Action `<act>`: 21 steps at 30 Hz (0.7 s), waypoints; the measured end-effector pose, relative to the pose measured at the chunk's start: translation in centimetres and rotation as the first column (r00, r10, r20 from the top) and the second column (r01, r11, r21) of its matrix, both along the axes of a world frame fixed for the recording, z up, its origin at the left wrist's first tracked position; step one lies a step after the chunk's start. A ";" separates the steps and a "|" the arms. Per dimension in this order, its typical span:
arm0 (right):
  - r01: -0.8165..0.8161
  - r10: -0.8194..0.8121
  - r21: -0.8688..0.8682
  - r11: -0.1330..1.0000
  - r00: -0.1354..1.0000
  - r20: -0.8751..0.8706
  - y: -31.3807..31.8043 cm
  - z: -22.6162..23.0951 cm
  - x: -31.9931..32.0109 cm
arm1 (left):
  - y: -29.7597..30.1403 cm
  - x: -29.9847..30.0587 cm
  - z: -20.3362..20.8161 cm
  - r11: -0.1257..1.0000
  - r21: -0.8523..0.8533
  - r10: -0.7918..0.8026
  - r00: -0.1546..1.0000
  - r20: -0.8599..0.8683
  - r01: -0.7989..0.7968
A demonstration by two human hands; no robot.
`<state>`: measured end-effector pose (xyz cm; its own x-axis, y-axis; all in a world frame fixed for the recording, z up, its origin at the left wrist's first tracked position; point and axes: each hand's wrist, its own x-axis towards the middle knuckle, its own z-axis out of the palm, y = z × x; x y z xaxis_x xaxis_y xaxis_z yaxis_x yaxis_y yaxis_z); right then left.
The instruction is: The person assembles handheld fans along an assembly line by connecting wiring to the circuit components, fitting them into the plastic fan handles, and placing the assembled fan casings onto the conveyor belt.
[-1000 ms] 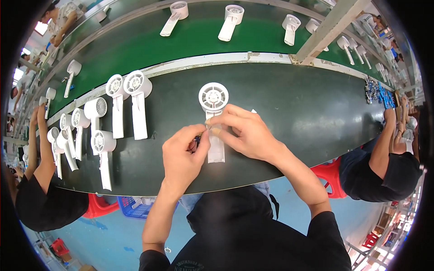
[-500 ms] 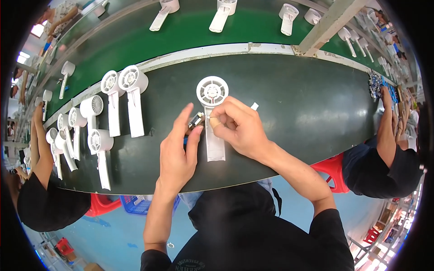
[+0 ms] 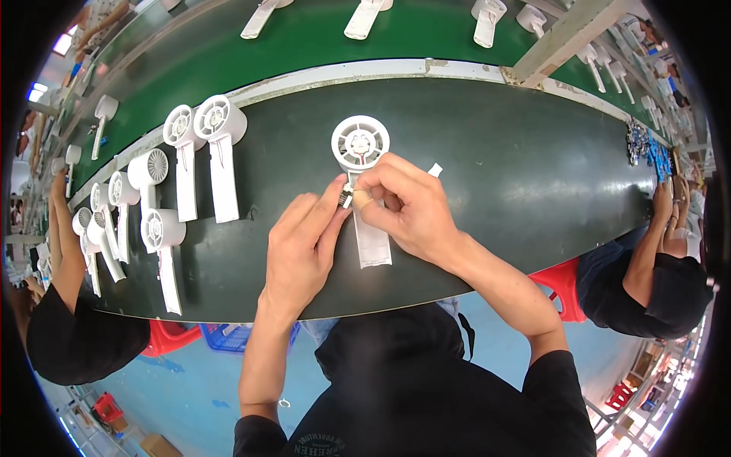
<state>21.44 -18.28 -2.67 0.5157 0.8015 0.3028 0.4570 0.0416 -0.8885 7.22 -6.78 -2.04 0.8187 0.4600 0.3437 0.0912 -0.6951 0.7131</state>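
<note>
A white handheld fan [image 3: 373,240] lies in front of me on the dark table, its round head away from me and its open handle towards me. Over the upper handle, my left hand [image 3: 297,247] pinches a small dark circuit board [image 3: 346,196] between thumb and forefinger. My right hand [image 3: 411,206] is closed in a pinch right beside the board, a tan band round one finger. Whatever its fingertips grip is too small and hidden to name. A small white piece [image 3: 435,170] shows just beyond the right hand.
Several white fans [image 3: 223,171] stand grouped at the left. Past a pale rail [image 3: 343,76], more fans lie on a green belt [image 3: 304,42]. A metal post [image 3: 560,46] rises at far right. Co-workers sit on both sides; blue parts [image 3: 659,160] lie near the right one.
My left hand has brought the board rightward to the fan's handle, against my right fingertips. Its fingers have closed up. The view has shifted slightly.
</note>
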 end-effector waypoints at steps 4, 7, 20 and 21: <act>0.002 -0.003 0.009 1.000 0.992 0.123 0.1 -0.1 0.2 | 0.6 0.0 0.0 0.998 0.043 -0.048 0.999 -0.016 0.049; -0.020 0.021 -0.006 1.000 0.988 0.151 0.2 0.0 0.2 | 0.9 -0.1 0.6 0.995 0.052 -0.085 0.995 -0.046 0.088; 0.025 -0.061 0.096 0.995 0.920 0.388 0.6 -0.4 0.4 | 1.5 -0.1 0.6 0.989 0.068 -0.130 0.991 -0.037 0.132; 0.017 -0.091 0.155 0.988 0.871 0.483 0.7 -0.4 0.4 | 1.6 -0.1 0.7 0.987 0.059 -0.150 0.988 -0.040 0.152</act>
<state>21.86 -17.57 -3.12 0.3141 0.7066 0.6341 0.8353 0.1117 -0.5383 7.16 -5.22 -1.36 0.8892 0.3091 0.3373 0.0062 -0.7453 0.6667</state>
